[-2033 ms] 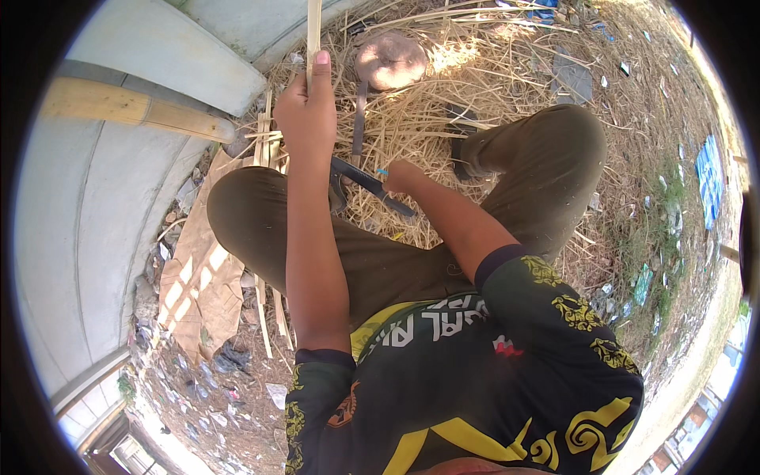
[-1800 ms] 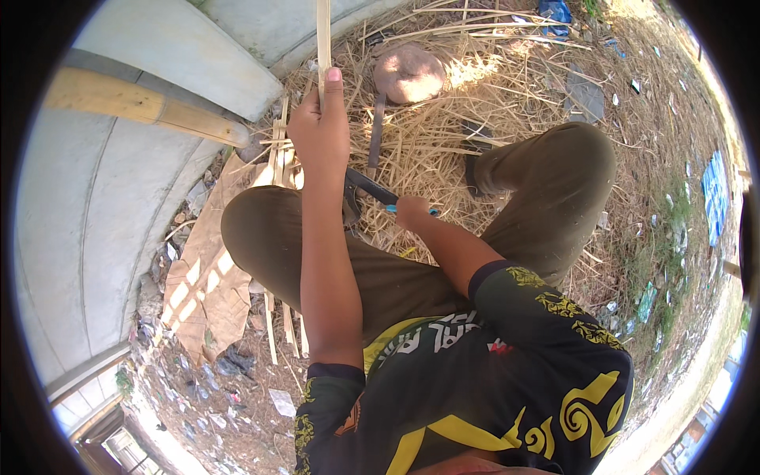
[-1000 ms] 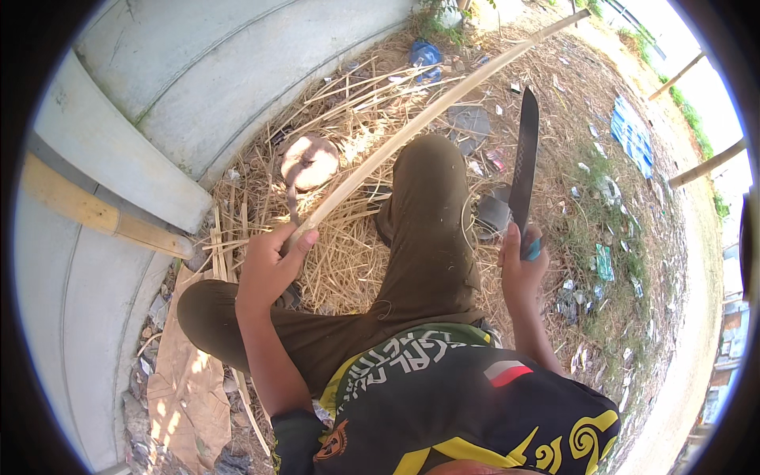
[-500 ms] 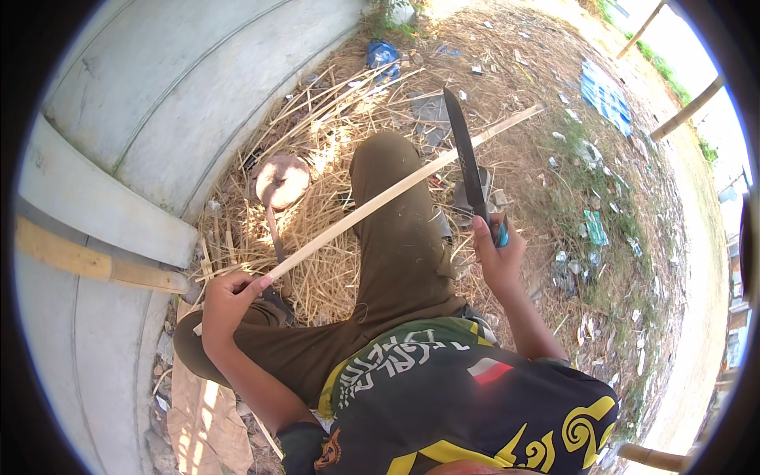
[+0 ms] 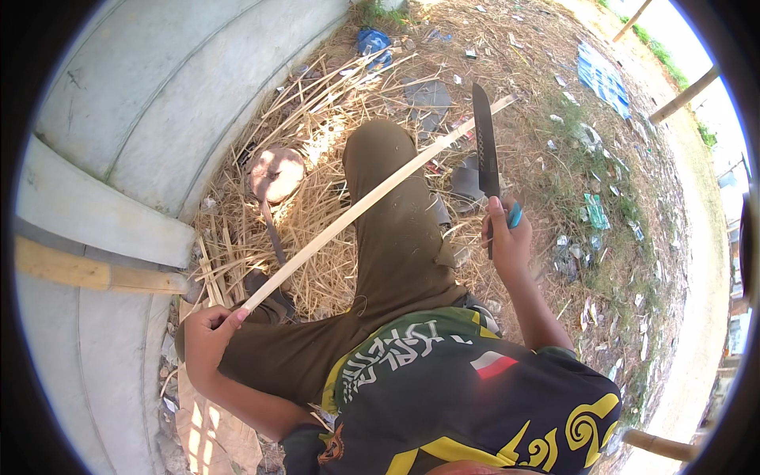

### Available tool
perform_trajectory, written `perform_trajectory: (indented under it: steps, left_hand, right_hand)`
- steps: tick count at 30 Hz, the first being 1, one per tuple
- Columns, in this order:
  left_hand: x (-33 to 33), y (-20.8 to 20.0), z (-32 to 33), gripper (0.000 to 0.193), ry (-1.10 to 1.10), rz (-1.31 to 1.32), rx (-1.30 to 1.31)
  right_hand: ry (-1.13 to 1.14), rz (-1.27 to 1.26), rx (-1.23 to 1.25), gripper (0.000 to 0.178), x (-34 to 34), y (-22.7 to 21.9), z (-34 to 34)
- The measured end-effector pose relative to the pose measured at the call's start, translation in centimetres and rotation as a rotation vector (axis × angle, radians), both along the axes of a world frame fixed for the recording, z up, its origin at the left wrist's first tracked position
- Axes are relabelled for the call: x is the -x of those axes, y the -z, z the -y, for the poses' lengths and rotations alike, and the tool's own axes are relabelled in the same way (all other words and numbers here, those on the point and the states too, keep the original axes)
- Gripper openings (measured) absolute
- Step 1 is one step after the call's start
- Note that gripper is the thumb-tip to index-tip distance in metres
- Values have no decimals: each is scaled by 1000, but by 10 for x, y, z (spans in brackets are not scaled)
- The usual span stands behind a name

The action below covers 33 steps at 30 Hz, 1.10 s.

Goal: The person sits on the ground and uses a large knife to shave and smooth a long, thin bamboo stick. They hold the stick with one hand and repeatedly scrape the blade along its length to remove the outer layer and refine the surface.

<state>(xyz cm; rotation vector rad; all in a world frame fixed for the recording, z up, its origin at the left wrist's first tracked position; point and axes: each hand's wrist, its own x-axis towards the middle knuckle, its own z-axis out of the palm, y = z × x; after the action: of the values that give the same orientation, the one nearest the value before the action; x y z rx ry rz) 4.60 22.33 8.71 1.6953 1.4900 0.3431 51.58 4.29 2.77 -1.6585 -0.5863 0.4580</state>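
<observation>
Left hand (image 5: 210,338) grips strip (image 5: 356,214) end near wall (image 5: 158,119); right hand (image 5: 510,239), well apart, knife (image 5: 486,146).

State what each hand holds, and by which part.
Left hand: the strip, by its near end. Right hand: the knife, by its handle.

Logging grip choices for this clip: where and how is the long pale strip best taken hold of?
Probably the near end of the strip, from the person's left, where the left hand pinches it: it is narrow, slants away to the right, and its far part passes behind the knife in this view.
</observation>
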Motion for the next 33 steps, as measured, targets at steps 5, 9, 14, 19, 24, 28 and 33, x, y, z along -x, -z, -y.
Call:
perform_trajectory:
  steps: [5,9,14,19,24,28,33]
  left_hand:
    - [69,-21,52,37,-85,-114,85]
    - [84,-37,77,38,-121,-148,125]
    - [82,-51,87,40,-158,-181,111]
    - [91,-57,85,41,-163,-198,130]
    - [90,-64,83,43,-147,-239,96]
    - [84,-67,84,43,-151,-232,58]
    - [89,-67,83,42,-157,-234,72]
  right_hand:
    - [-127,107,173,38,20,10,2]
    - [-230,245,133,32,35,4,-1]
    - [-309,440,102,25,44,14,1]
    - [-336,389,195,22,49,-4,3]
    - [-239,479,-22,20,54,7,12]
    - [-308,448,155,18,49,1,6]
    - [-136,517,-66,22,51,5,14]
